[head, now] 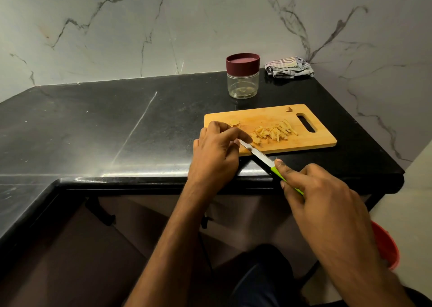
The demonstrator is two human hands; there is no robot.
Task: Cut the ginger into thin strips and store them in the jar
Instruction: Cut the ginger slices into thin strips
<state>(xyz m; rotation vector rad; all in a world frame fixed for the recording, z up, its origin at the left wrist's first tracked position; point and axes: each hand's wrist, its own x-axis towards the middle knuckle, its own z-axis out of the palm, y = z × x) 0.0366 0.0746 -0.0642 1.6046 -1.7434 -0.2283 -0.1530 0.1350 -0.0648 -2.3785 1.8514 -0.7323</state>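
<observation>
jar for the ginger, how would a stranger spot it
Start at the black countertop and go to its far edge by the marble wall. The jar stands behind the wooden cutting board, left of a checked cloth: clear-bodied, with a maroon lid.

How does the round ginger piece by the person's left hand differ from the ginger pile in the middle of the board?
The round ginger slice is one whole disc; the ginger strips are many thin sticks. The slice sits near the cutting board's left end beside the left hand; the strips lie heaped mid-board. Both are pale yellow and rest on the board.
</observation>
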